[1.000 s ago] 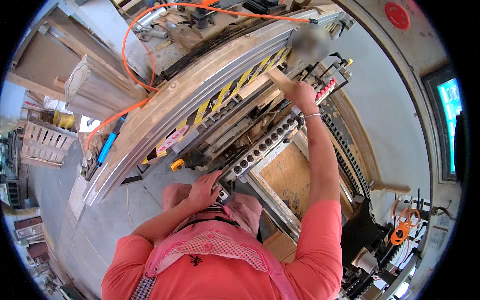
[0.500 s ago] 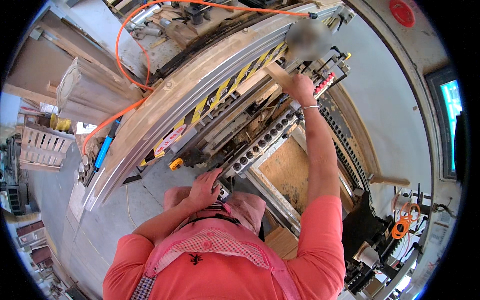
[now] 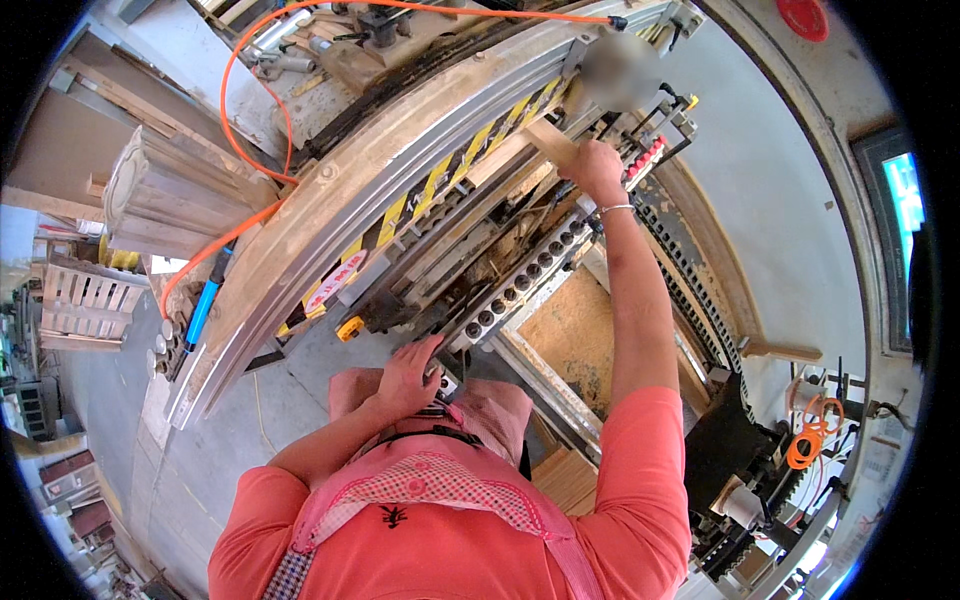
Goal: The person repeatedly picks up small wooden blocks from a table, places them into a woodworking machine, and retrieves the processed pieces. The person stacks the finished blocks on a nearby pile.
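My right hand [image 3: 598, 170] reaches to the far part of a machine, its fingers closed round the end of a pale wooden piece [image 3: 550, 142]. Beside that piece lies another light wood strip [image 3: 502, 160], along the inside of a black and yellow striped rail [image 3: 440, 185]. Close to my body, my left hand [image 3: 408, 378] rests with fingers stretched out at the near end of a metal bar with a row of round black knobs [image 3: 510, 296]. Its fingertips touch or nearly touch the bar's end; what lies under the palm is hidden.
An orange hose [image 3: 224, 90] loops over the machine's wooden edge. A blue-handled tool [image 3: 205, 308] hangs at the left. Red knobs [image 3: 645, 160] stand just right of my right hand. A lit screen [image 3: 900, 215] is at the far right, and a chain track [image 3: 690, 275] runs behind my forearm.
The whole view has shifted slightly. My right hand and the wooden piece sit a little farther left in the picture; my left hand stays in place.
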Motion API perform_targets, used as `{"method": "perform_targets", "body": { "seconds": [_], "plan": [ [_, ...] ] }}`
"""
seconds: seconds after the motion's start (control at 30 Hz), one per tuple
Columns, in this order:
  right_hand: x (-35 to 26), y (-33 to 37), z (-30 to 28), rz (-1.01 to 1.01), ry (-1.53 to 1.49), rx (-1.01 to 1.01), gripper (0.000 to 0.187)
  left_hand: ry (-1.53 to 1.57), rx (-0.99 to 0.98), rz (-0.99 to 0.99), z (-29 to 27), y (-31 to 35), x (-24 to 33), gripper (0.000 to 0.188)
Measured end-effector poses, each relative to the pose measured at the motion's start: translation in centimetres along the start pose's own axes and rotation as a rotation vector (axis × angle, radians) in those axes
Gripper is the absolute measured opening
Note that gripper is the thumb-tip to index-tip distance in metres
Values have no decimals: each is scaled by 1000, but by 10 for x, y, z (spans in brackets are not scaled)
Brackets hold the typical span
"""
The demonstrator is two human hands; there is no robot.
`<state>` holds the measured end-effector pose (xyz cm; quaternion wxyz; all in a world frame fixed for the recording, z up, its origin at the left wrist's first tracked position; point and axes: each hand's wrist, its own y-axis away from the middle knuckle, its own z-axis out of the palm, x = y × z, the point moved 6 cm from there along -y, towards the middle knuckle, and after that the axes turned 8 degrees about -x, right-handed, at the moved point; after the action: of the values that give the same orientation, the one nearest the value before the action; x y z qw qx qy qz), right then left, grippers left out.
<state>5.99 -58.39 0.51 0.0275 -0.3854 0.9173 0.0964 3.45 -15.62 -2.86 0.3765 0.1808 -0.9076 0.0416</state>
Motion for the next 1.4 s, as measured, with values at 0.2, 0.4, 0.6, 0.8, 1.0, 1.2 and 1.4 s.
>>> {"method": "perform_targets", "body": {
  "seconds": [0.2, 0.4, 0.6, 0.8, 1.0, 1.2, 1.4],
  "plan": [
    [2, -1, -1, -22, 8, 17, 43, -1, -8, -6, 0, -1, 0, 55],
    [-1, -2, -5, -5, 37, -39, 44, -13, -24, -11, 0, -2, 5, 57],
    [-1, -8, 0, -32, 82, -24, 45, -1, -60, -37, -1, -2, 4, 58],
    [-3, -8, 1, -108, 111, -10, 44, -8, -46, -29, 3, 1, -1, 57],
    [-6, -8, -2, -129, 132, 3, 40, 6, -47, -31, -2, -4, 5, 56],
    [-10, -3, -6, -164, 153, 28, 46, 10, -43, -30, -1, -4, 4, 55],
    [-22, -1, -7, -142, 241, -39, 36, -14, -21, -32, 3, 1, -1, 50]
  ]
}}
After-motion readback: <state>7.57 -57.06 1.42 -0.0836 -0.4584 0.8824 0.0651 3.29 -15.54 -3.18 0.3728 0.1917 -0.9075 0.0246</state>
